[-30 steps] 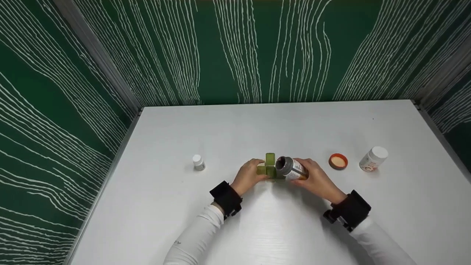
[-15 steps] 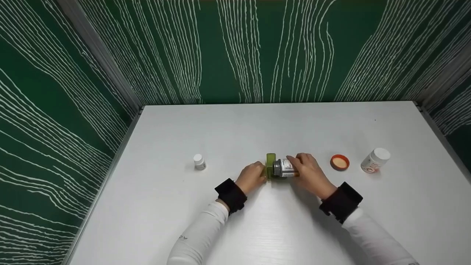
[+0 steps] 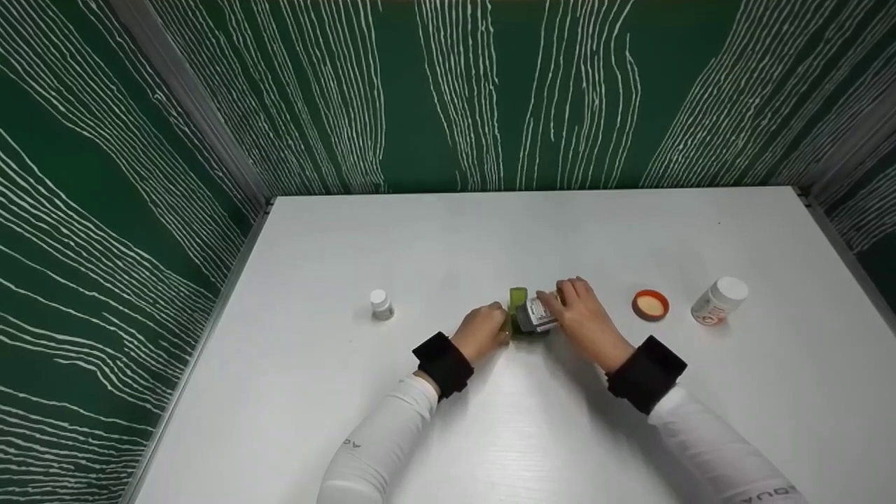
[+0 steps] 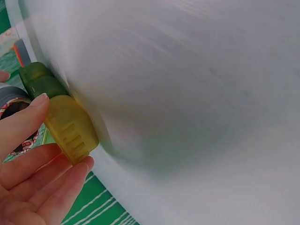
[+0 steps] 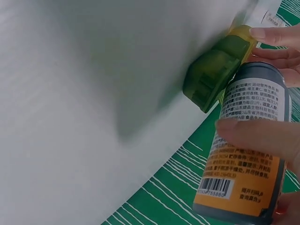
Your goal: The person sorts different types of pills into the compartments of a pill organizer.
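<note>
head: left grip pinches green case, right grip clasps bottle.

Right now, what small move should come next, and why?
Probably tip the bottle slightly more: the right hand holds it aslant, its uncapped mouth close to the green container, and the left hand grips that container's end, seemingly steadying it.

Wears black, square-cornered right wristband | matching left wristband, left of right wristband | white right sleeve, just below right wristband, dark lettering | white left sleeve, lower-left of right wristband, small dark letters
</note>
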### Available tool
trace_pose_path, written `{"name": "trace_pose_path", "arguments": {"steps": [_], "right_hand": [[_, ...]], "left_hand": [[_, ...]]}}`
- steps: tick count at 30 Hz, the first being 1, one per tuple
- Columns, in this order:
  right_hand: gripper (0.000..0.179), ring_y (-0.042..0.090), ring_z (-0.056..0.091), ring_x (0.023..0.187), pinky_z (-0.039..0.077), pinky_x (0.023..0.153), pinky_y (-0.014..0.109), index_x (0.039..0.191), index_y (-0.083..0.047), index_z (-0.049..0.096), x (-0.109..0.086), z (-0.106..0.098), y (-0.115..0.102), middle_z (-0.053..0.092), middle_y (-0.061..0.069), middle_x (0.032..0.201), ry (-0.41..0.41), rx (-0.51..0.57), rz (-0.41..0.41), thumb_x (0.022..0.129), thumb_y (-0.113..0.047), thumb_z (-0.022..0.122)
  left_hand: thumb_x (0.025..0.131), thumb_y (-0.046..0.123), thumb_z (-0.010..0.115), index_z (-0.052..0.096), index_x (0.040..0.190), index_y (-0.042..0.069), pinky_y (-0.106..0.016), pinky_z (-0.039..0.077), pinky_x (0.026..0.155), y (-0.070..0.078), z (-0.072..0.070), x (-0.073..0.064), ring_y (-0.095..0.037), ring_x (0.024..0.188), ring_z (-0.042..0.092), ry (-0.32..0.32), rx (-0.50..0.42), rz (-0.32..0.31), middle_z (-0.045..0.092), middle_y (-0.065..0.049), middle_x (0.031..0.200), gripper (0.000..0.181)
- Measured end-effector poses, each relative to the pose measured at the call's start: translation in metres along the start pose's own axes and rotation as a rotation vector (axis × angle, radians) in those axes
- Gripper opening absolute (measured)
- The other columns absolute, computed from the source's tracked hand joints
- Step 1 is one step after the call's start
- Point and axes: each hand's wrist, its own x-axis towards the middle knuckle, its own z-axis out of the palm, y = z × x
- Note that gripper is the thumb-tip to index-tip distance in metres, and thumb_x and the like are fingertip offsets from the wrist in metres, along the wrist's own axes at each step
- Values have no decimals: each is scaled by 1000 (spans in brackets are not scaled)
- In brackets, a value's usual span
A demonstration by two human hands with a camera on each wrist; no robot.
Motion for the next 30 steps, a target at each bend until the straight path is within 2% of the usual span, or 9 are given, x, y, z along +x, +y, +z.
{"name": "trace_pose_path", "arguments": {"steps": [9, 16, 22, 30], "right_hand": [[42, 37, 45, 86, 36, 86, 47, 102, 1, 59, 1, -3, -1, 47, 21, 88, -28, 13, -6, 64, 21, 60], [42, 37, 45, 86, 36, 85, 48, 102, 1, 60, -1, -1, 0, 47, 21, 87, 1, 23, -5, 65, 20, 61], [42, 38, 44, 85, 37, 85, 48, 101, 0, 60, -4, 3, 1, 47, 21, 87, 38, 22, -6, 64, 19, 64], [39, 38, 44, 86, 36, 85, 49, 101, 1, 60, -3, 2, 1, 46, 22, 89, 48, 38, -15, 66, 20, 58]], "left_hand": [[69, 7, 66, 60, 72, 4, -24, 42, 56, 0, 0, 1, -14, 61, 51, -3, 5, -10, 55, -3, 75, 7], [69, 6, 65, 60, 72, 3, -24, 42, 55, -1, 2, 2, -14, 61, 51, -6, -9, -18, 55, -4, 74, 6], [69, 7, 66, 62, 71, 4, -23, 41, 54, -1, 3, 1, -12, 59, 49, 13, 37, -4, 55, -3, 74, 5], [69, 7, 65, 61, 71, 3, -25, 42, 54, -1, 4, 2, -14, 59, 50, 10, 23, -20, 55, -4, 75, 6]]}}
